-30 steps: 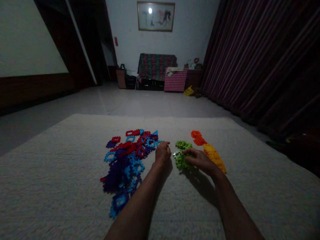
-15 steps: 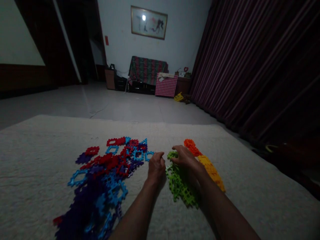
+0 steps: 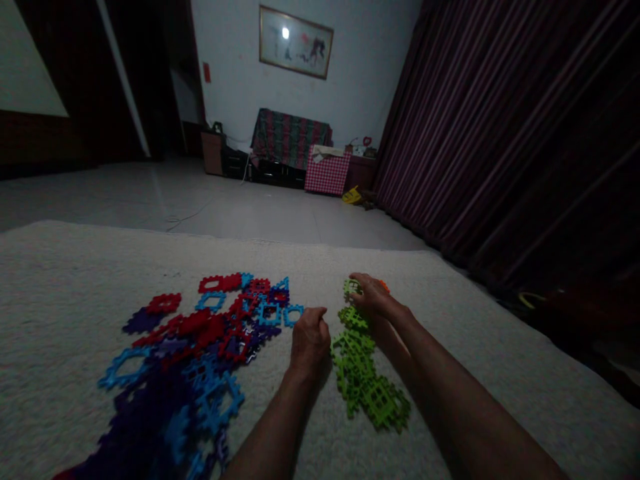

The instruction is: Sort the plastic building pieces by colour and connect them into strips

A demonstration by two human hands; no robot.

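My right hand (image 3: 371,295) is at the far end of a row of green toothed building pieces (image 3: 356,363), its fingers closed on a light green toothed piece (image 3: 352,287). Most of an orange piece (image 3: 384,285) is hidden behind that hand. Left of the green row, my left hand (image 3: 310,337) rests curled on the pale mat, and what its fingers hold, if anything, is hidden. A light blue ring piece (image 3: 293,315) lies just beyond the left hand's knuckles.
A mixed heap of red pieces (image 3: 203,325), dark purple pieces (image 3: 145,413) and blue pieces (image 3: 220,400) spreads over the left of the mat (image 3: 320,267). Beyond the tiled floor (image 3: 280,217) stands a cloth-covered cabinet (image 3: 290,140). A purple curtain (image 3: 465,133) hangs at the right.
My right hand has moved farther away along the green row, with a light green piece in its fingers. The yellow pieces are now hidden behind my right arm. My left hand stays in nearly the same place.
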